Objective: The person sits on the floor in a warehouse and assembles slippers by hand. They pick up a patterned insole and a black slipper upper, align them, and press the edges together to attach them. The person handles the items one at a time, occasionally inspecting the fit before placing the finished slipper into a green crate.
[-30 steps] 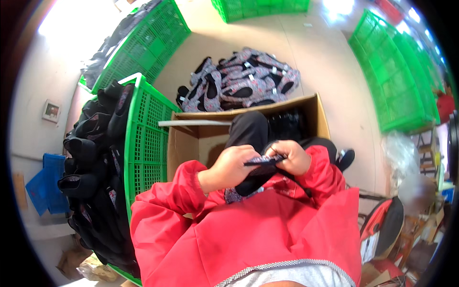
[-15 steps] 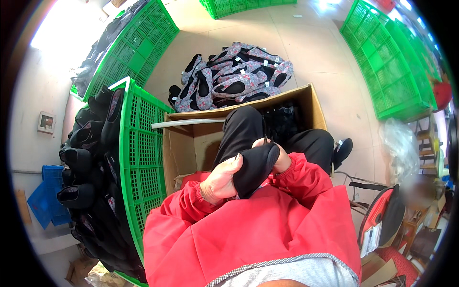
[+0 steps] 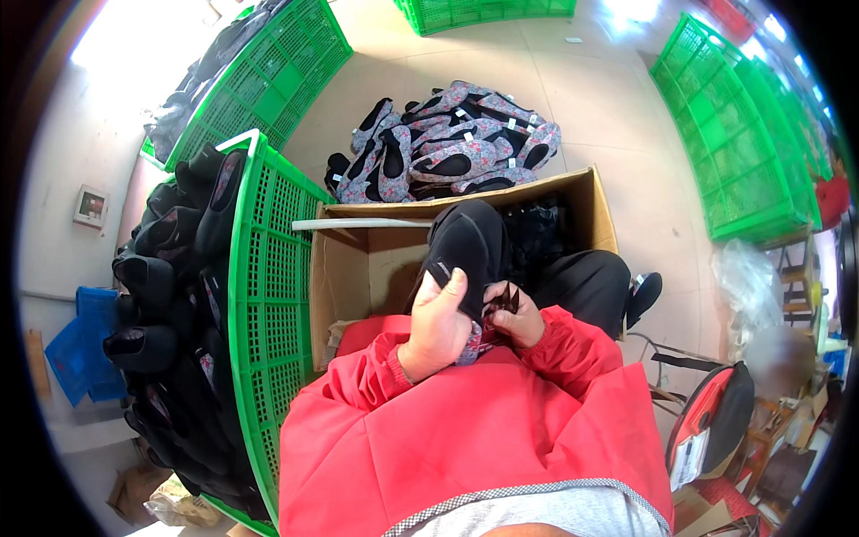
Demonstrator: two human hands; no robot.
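A black fabric shoe (image 3: 439,269) with a patterned floral lining is held over my lap. My left hand (image 3: 438,324) is closed around it, thumb pressed on top. Beside it, at the shoe's lining, my right hand (image 3: 522,324) is closed on a small dark pointed tool (image 3: 508,299), possibly thread snips; most of it is hidden by the fingers. The shoe's dark fabric blends with my black trouser leg, so its full outline is hard to make out.
A cardboard box (image 3: 344,268) stands around my knees, with a pale bar (image 3: 358,224) across it. At left, a green crate (image 3: 277,295) holds many black shoes (image 3: 148,349). Floral shoes (image 3: 447,148) are heaped on the floor ahead. More green crates (image 3: 729,134) stand at right.
The shoe has turned in my left hand, and its patterned lining now shows. My right hand has come out from behind it and lowered slightly, with the dark tool in view.
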